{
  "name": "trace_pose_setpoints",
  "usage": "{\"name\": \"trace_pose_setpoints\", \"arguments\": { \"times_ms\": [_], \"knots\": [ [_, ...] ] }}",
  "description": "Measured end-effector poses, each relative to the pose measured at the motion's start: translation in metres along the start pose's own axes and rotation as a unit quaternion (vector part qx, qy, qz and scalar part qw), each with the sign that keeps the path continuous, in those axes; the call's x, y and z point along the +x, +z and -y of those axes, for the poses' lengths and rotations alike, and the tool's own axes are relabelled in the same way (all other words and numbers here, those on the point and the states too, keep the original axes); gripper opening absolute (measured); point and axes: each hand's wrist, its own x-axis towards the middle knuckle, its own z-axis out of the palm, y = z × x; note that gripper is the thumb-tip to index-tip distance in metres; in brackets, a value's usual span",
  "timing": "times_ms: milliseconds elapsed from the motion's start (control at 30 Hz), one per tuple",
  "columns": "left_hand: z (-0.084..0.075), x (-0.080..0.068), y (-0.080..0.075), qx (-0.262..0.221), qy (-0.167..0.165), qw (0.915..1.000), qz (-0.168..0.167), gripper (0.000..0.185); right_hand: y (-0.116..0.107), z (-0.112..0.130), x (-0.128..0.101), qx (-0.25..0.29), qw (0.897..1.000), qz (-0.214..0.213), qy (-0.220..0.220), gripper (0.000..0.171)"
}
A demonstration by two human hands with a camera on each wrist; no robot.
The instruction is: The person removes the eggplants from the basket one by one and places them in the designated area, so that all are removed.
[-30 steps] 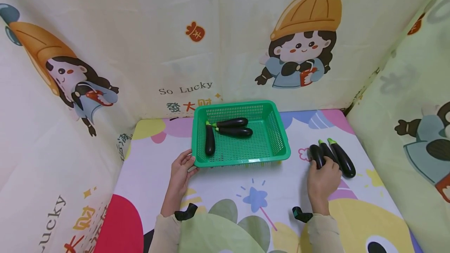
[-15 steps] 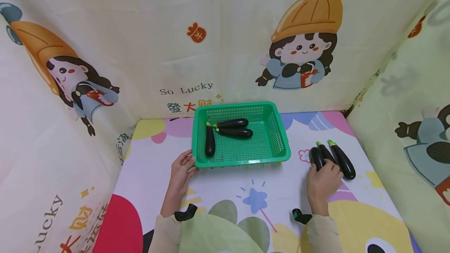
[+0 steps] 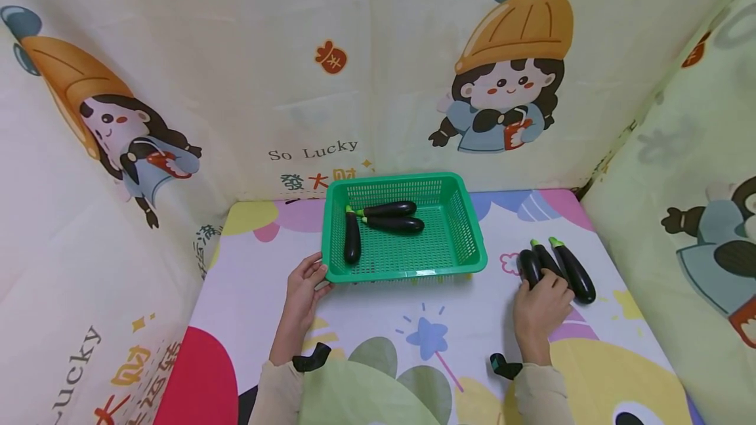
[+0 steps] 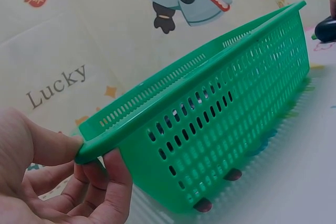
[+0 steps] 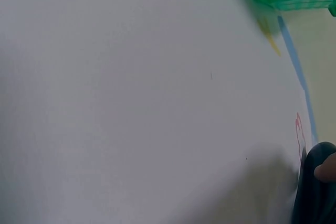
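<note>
My left hand (image 3: 305, 287) pinches the near left corner of a green plastic basket (image 3: 407, 274). In the left wrist view the thumb presses on top of the basket's rim (image 4: 100, 148), fingers curled below. Inside the basket lie three dark eggplants: one upright in this view (image 3: 352, 241) at the left, and two lying crosswise, a far eggplant (image 3: 390, 208) and a nearer eggplant (image 3: 394, 224). At the right, my right hand (image 3: 543, 307) grips the leftmost eggplant (image 3: 529, 266) of a group of three. Its fingers overlap the middle eggplant (image 3: 545, 256); the right eggplant (image 3: 575, 274) lies alongside.
A patterned cloth covers the table (image 3: 378, 320). Printed fabric walls (image 3: 378, 84) stand behind and on both sides, the back one close to the basket. Black cameras (image 3: 504, 367) are strapped to both wrists.
The head view has shifted slightly. The middle eggplant under my right fingers has edged a little left of the right one; my left hand and the basket stay put.
</note>
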Motion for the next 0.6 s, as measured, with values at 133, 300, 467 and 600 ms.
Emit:
{"name": "trace_pose_setpoints", "arguments": {
  "times_ms": [133,300,467,600],
  "knots": [
    [0.0,0.001,0.0,-0.001,0.0,1.0,0.002,0.044,0.001,-0.001,-0.001,0.004,1.0,-0.008,-0.006,0.042],
    [0.0,0.002,0.0,-0.002,0.003,1.0,0.0,0.044,-0.001,0.002,-0.001,0.014,1.0,-0.009,-0.008,0.042],
    [0.0,0.002,-0.001,-0.006,0.004,1.0,0.003,0.044,-0.004,0.006,-0.001,0.033,0.999,-0.019,-0.02,0.042],
    [0.001,0.003,-0.002,-0.005,0.002,1.0,0.004,0.044,-0.009,0.014,0.0,0.051,0.998,-0.022,-0.028,0.043]
  ]
}}
